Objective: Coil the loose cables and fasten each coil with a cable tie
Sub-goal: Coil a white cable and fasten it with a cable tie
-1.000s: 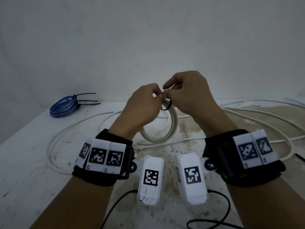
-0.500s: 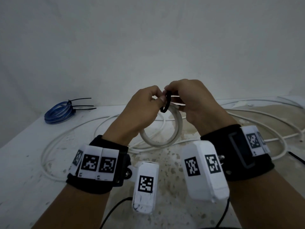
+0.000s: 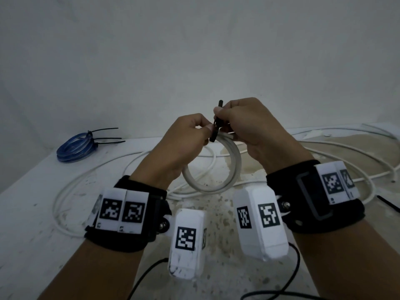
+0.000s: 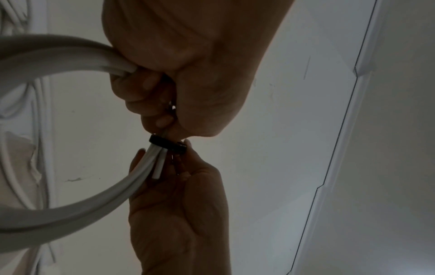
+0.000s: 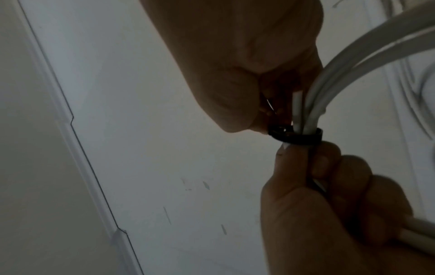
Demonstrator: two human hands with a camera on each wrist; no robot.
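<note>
Two hands (image 3: 184,144), two coils (image 3: 213,167), four ties (image 3: 215,131).

Since 1 s ago the tie (image 3: 214,132) loop has drawn in from slack to snug round the coil (image 3: 229,156), and its tail now sticks up past the R hand (image 3: 244,126), which has rolled so its wrist cam faces up more; L hand (image 3: 184,141) has moved w/ it, both a bit higher

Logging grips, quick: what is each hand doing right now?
Left hand: grips the white coil beside the black tie.
Right hand: pinches the tie's tail, fingers also round the coil.
</note>
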